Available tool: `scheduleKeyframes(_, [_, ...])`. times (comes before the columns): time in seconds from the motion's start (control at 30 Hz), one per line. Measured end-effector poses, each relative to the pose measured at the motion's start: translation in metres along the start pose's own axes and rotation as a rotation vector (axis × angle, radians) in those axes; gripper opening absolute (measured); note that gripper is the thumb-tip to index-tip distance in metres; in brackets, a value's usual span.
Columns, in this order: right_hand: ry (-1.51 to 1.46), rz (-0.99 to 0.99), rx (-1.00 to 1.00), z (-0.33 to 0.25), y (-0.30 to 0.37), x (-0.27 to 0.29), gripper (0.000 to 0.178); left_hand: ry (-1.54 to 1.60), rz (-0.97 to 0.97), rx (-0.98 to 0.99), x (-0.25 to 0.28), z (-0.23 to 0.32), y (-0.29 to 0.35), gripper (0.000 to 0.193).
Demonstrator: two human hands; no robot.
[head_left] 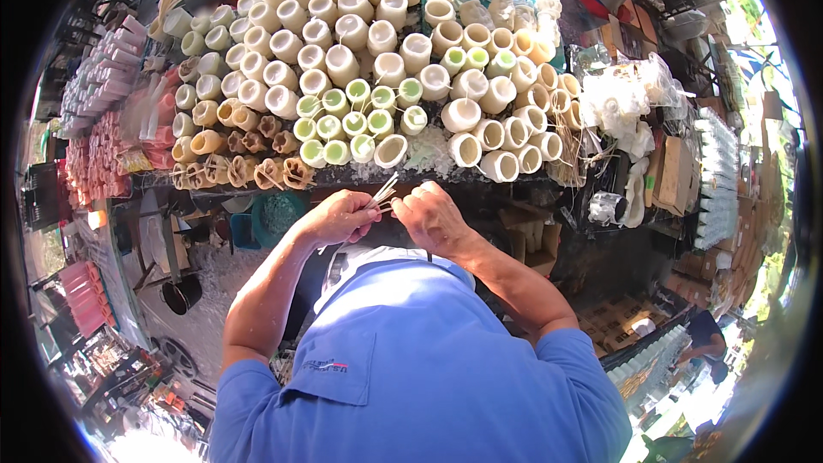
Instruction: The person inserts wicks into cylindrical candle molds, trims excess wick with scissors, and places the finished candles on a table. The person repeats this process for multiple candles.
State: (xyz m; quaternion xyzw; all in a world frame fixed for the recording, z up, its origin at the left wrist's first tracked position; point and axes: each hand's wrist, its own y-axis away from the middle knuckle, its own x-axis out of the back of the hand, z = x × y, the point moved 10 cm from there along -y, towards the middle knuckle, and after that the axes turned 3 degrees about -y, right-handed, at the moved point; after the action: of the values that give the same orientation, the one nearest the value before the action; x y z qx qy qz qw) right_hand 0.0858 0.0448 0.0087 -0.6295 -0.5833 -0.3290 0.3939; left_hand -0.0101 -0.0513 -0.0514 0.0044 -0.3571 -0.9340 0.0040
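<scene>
The tabletop (347,176) carried many cream candles (341,62); green-filled candles (354,124) stood grouped at the near middle, and brown flower-shaped candles (243,170) at the near left. Before its edge, the left hand (341,216) held with its fingers a bundle of thin pale strands (383,192). The right hand (431,219) had curled fingers just beside; whether they gripped a strand, I could not tell.

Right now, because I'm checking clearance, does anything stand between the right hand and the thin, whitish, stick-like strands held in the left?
Nothing visible does: the bare right hand is close beside the thin, whitish strands gripped by the left hand.
</scene>
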Motion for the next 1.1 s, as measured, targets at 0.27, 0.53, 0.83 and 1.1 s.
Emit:
scheduleKeyframes(0.27, [-0.238,0.259,-0.204,0.083,-0.001,-0.014,0.008,0.03,0.36,0.129,0.079,-0.078,0.061,0.018])
scheduleKeyframes(0.53, [-0.309,0.161,-0.19,0.089,-0.044,-0.057,0.009,-0.125,0.58,0.042,0.049,-0.072,0.062,0.035])
scheduleKeyframes(0.83, [-0.605,-0.064,-0.439,0.042,-0.05,0.069,0.018,0.236,0.319,-0.309,0.015,0.036,-0.027,0.064])
scheduleKeyframes(1.1, [-1.296,0.355,-0.917,0.072,0.002,0.057,0.015,0.815,0.111,-0.296,0.008,0.045,-0.058,0.027])
